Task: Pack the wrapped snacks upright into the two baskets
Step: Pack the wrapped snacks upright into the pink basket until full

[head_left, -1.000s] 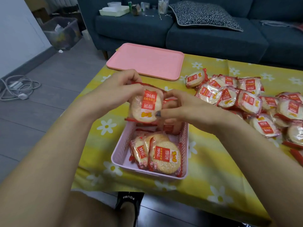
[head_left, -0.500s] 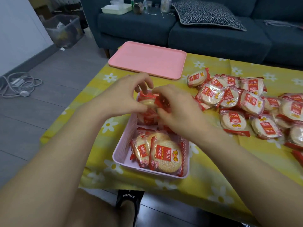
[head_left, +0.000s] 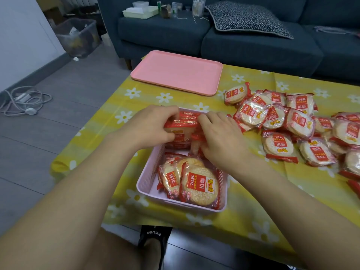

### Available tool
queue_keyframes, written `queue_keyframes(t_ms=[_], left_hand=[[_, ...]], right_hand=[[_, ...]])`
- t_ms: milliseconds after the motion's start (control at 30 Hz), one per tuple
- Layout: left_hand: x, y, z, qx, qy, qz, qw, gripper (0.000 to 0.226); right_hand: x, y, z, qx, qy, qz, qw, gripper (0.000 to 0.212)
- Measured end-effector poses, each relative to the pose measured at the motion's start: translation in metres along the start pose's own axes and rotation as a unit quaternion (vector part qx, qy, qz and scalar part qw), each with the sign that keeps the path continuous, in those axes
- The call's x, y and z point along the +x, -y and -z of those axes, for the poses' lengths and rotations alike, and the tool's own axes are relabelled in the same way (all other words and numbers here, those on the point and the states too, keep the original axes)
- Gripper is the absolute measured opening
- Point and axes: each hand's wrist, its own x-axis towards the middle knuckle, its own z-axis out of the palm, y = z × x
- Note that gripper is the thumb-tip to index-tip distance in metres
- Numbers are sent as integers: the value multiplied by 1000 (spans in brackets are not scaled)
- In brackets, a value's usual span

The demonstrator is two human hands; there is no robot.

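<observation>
Fingers of the left hand [head_left: 153, 126] and right hand [head_left: 220, 141] close on a snack [head_left: 180, 131], which a second ago was held up above the basket [head_left: 148, 178] and is now down at its far end, standing among others. Near-end packs [head_left: 196, 184] lean upright. The pile [head_left: 292, 125] waits on the worktop [head_left: 120, 121]; much packing remains, I judge.

A low table under a yellow cloth with white daisies [head_left: 124, 98] carries three things. A pink tray [head_left: 176, 72] lies at its far edge, a pale pink basket [head_left: 149, 176] stands near the front, and a heap of wrapped snacks [head_left: 292, 129] spreads over the right side.
</observation>
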Motion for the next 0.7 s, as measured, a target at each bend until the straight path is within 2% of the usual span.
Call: queue_keyframes(t_ms=[133,333,467,600,700], left_hand=[[7,-8,-4,111,10,-12,994,33],[12,-7,-20,218,-4,-59,974,77],[15,-5,-32,277,-25,-42,960,103],[22,-12,-33,304,-1,20,952,111],[28,-13,-31,297,11,31,954,103]], right_hand=[[1,-4,2,-41,-5,-5,999,21],[2,-4,3,-64,5,-6,998,18],[4,-3,2,-64,12,-16,998,19],[3,0,2,-70,12,-34,997,19],[1,-2,0,-66,15,-37,997,25]])
